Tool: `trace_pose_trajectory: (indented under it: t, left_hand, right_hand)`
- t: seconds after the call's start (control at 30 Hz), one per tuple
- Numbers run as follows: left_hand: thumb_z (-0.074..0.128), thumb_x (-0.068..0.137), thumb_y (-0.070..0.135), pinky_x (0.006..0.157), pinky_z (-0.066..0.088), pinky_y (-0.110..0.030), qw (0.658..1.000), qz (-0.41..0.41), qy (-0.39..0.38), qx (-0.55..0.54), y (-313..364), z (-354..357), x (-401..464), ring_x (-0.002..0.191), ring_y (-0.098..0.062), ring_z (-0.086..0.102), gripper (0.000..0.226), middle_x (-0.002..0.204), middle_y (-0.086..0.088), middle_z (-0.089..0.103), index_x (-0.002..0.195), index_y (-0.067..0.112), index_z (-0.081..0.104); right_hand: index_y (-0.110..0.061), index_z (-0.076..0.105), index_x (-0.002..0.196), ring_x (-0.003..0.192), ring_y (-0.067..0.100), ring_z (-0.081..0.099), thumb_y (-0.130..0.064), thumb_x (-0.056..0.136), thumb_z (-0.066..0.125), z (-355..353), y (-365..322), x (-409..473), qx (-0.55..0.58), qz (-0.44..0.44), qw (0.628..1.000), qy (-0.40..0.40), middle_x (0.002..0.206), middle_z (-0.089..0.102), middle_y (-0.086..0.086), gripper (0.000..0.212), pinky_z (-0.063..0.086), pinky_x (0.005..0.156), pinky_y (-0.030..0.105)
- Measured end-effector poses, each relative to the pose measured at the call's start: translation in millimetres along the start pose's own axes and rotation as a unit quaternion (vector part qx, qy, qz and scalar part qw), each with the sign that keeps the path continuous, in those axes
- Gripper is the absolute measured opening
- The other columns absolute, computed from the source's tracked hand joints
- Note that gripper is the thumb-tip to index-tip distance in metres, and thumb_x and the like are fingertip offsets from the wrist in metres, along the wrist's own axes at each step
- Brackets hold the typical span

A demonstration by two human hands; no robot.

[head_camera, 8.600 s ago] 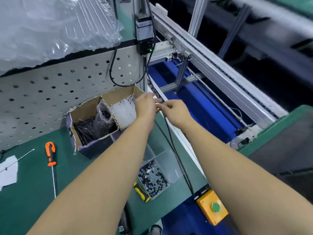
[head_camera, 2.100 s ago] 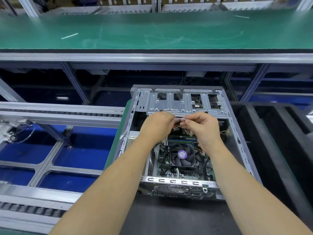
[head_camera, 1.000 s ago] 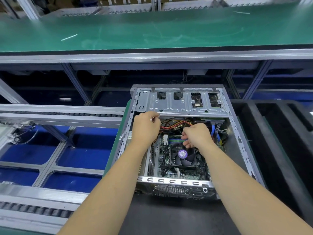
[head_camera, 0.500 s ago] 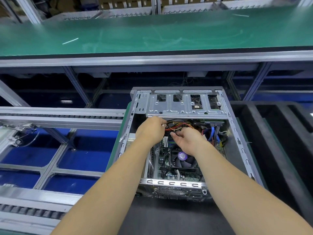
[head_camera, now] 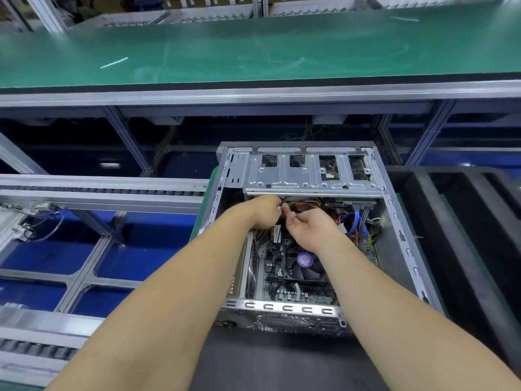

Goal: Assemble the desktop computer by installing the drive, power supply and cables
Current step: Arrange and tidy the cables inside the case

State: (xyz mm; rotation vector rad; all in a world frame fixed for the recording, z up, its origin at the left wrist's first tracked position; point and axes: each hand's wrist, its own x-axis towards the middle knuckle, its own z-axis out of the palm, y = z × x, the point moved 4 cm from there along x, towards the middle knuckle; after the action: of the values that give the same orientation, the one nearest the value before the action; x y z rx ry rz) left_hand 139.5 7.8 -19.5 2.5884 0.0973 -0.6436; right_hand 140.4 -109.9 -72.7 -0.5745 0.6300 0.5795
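Note:
An open desktop case (head_camera: pixel 394 221) lies on its side in front of me, with the silver drive cage (head_camera: pixel 307 179) across its far end. Below it sit the motherboard (head_camera: pixel 282 289) and a cooler fan (head_camera: pixel 306 261) with a purple hub. A bundle of orange, red and yellow wires (head_camera: pixel 307 206) runs just under the cage. My left hand (head_camera: pixel 263 213) is curled round the bundle's left end. My right hand (head_camera: pixel 313 230) lies palm up beside it, its fingertips pinching the wires next to the left hand. A blue data cable (head_camera: pixel 356 221) hangs at the right.
A green bench top (head_camera: pixel 253 52) runs across the far side. A roller conveyor rail (head_camera: pixel 98 190) and blue panels lie to the left. Black foam trays (head_camera: pixel 465 221) stand to the right of the case, and a dark mat (head_camera: pixel 282 362) lies under its near end.
My right hand has turned palm up and risen from the fan area to meet the left hand at the wire bundle. The left hand has stayed under the cage edge.

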Motion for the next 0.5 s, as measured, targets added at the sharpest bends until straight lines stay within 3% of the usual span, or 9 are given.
trace_pose_trajectory:
  t: [0.1,0.2,0.3,0.4,0.5]
  left_hand:
    - [0.034,0.109,0.027,0.061,0.036,-0.024,0.999,0.013,-0.015,-0.042,-1.5,-2.2,1.5,0.082,-0.014,0.049,0.032,0.106,-0.006,0.056,0.125,0.008,0.055]
    - [0.036,0.109,0.028,0.072,0.039,-0.028,0.997,0.022,-0.017,-0.069,-3.7,-1.9,2.6,0.092,-0.018,0.052,0.035,0.113,-0.009,0.059,0.123,0.005,0.057]
    - [0.036,0.109,0.025,0.067,0.036,-0.02,0.995,0.024,-0.017,-0.095,-4.6,-1.5,2.4,0.093,-0.017,0.048,0.035,0.11,-0.007,0.057,0.125,0.002,0.058]
    - [0.036,0.108,0.024,0.078,0.041,-0.029,0.993,0.028,-0.026,-0.11,-5.2,-1.2,3.2,0.098,-0.02,0.049,0.034,0.115,-0.012,0.06,0.12,0.002,0.06]
    - [0.036,0.108,0.026,0.08,0.038,-0.032,0.993,0.027,-0.03,-0.111,-7.1,-0.1,6.3,0.091,-0.018,0.047,0.022,0.102,-0.006,0.055,0.1,0.015,0.053]
  right_hand:
    - [0.006,0.036,0.135,0.078,0.026,0.062,0.01,0.099,0.022,-1.5,-5.2,0.1,-0.041,-0.002,0.999,0.007,0.115,0.052,0.028,0.039,0.049,0.06,0.022]
    - [0.005,0.054,0.109,0.065,0.025,0.061,0.012,0.094,0.029,4.8,-4.4,0.8,-0.144,-0.075,0.985,0.061,0.098,0.059,0.022,0.03,0.047,0.041,0.022]
    - [0.005,0.056,0.114,0.058,0.025,0.062,0.007,0.094,0.036,7.7,-2.8,1.9,-0.23,-0.142,0.956,0.113,0.091,0.06,0.018,0.028,0.046,0.038,0.023]
    - [0.006,0.047,0.12,0.07,0.029,0.063,0.013,0.093,0.026,2.3,-0.4,2.3,-0.125,-0.091,0.985,0.082,0.096,0.056,0.023,0.035,0.051,0.042,0.024]
    - [0.0,0.037,0.122,0.076,0.024,0.06,0.017,0.093,0.02,-4.1,-4.8,2.0,-0.004,-0.037,0.998,0.055,0.097,0.052,0.024,0.038,0.05,0.043,0.02]
